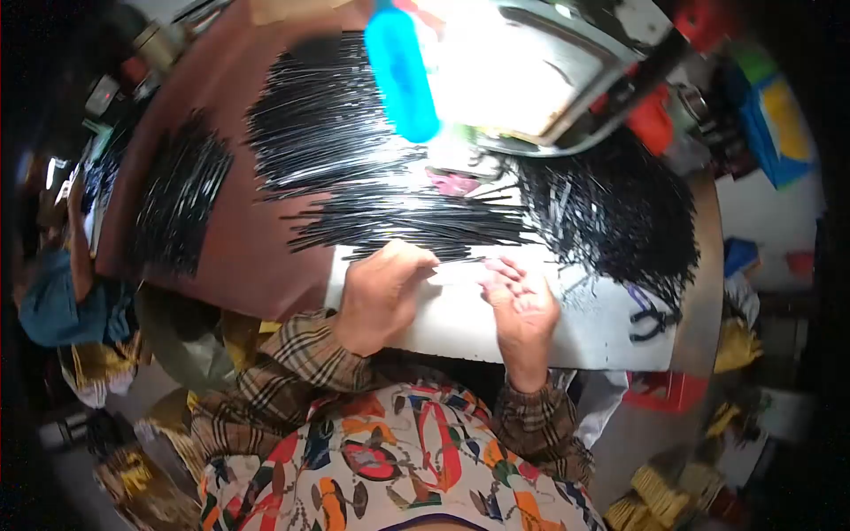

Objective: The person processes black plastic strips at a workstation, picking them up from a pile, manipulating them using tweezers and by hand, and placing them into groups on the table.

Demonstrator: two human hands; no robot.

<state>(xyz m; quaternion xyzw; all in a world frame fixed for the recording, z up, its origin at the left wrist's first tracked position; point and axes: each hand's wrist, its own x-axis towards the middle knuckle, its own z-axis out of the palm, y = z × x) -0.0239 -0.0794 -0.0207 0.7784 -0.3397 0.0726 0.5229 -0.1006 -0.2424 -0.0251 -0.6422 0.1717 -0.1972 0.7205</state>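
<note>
My left hand (379,296) is over the white board, its back up, thumb and fingers pinched together at the near edge of a row of black tubes (407,221). Whatever is in that pinch is too small to make out. My right hand (524,310) is a short way to the right, palm partly turned up and fingers curled toward the thumb. Glare washes out the gap between the hands, so any thin piece there cannot be told. Under both hands is the white board (443,327).
A larger stack of black tubes (310,124) lies behind, with another bundle (181,203) at the left. A tangled pile of short black pieces (620,212) is at the right, near pliers (651,325). A bright lamp (522,71) and blue object (403,75) overhang the table. Another person's sleeve (57,301) shows left.
</note>
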